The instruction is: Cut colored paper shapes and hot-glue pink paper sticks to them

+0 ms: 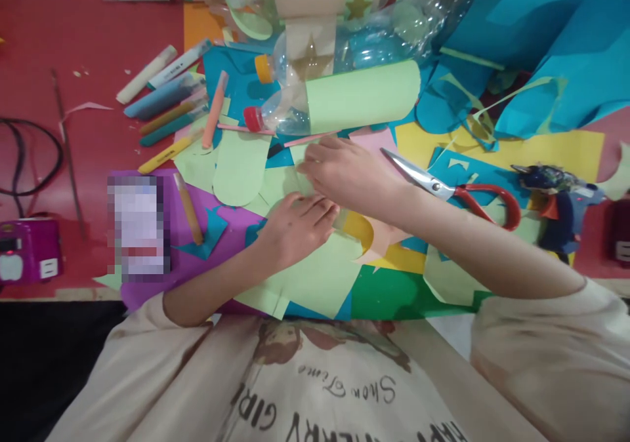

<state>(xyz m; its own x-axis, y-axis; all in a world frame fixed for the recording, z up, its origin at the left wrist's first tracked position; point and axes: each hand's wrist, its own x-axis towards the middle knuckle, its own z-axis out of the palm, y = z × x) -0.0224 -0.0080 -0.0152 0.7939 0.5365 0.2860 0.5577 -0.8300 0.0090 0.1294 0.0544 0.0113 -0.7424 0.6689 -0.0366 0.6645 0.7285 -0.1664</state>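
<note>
Both my hands are close together over light green paper (pixel 315 278) in the middle of the table. My left hand (pixel 300 229) rests low on the paper, its fingers bent and pointing right. Just above it, my right hand (pixel 347 170) curls downward, and its fingertips are partly hidden. Whatever lies between the fingers cannot be made out. A rounded light green cutout (pixel 241 166) lies left of my hands. Red-handled scissors (pixel 438 186) lie half open beyond my right forearm. A bottle with a red cap and green paper wrap (pixel 364 98) lies behind my hands.
Several markers (pixel 167 94) lie at the back left. A phone (pixel 140 225) sits on purple paper at the left, near a purple box (pixel 29 248) and a black cable. Blue sheets (pixel 522 29) pile at the back right. A blue glue gun (pixel 564 216) is at the right.
</note>
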